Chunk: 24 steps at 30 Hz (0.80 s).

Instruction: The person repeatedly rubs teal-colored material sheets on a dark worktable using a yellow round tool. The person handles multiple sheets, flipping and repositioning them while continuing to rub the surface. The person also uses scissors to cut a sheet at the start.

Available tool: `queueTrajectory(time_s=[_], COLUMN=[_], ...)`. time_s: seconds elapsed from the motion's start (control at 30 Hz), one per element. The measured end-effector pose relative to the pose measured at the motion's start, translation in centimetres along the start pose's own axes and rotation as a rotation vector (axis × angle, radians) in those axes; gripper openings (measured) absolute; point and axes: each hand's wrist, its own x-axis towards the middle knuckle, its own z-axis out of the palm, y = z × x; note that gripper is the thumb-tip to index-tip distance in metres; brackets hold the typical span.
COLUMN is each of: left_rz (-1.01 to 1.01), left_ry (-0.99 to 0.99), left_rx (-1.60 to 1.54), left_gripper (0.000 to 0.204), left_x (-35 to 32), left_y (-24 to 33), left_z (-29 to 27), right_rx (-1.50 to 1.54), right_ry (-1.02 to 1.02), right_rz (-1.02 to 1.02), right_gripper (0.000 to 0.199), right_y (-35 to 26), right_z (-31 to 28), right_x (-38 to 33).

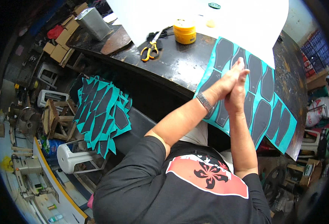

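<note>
My left hand (226,81), with a metal watch on its wrist, lies palm to palm against my right hand (237,96). The fingers of both are stretched out and point away from me, and I see nothing between them. Under the hands, on the dark table, lies a teal sheet (219,40) bearing several dark grey sole-shaped pieces (259,117). My hands and forearms hide part of its middle. The sheet reaches over the table's near edge, where a second teal sheet (290,131) with similar pieces overlaps it on the right.
The black table (164,61) holds yellow-handled scissors (149,51), a yellow tub (184,31), a metal can (93,24) and a large white sheet (149,16). A pile of teal sheets (103,108) stands left of me, near a white stool (73,156) and a sewing machine (26,166).
</note>
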Motion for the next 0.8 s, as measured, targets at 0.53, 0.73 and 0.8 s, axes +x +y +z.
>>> queueTrajectory(time_s=[0.53,0.73,0.8], left_rz=[0.394,0.311,0.157], left_ry=[0.111,0.367,0.334], left_rx=[0.163,0.307,0.459], left_gripper=[0.056,0.052,0.052], left_x=[-7.7,-7.1,-7.6], left_y=[1.9,4.1,4.5], left_z=[3.0,-4.1,-6.5], right_rx=[-0.377,-0.025,0.104], right_ry=[-0.193,-0.816,-0.769], right_rz=[-0.329,-0.012,0.121], right_gripper=[0.071,0.114,0.105], right_y=[-1.1,-1.8,-3.7], right_z=[-0.3,-2.0,-7.1], right_x=[-2.5,-10.0,-9.6])
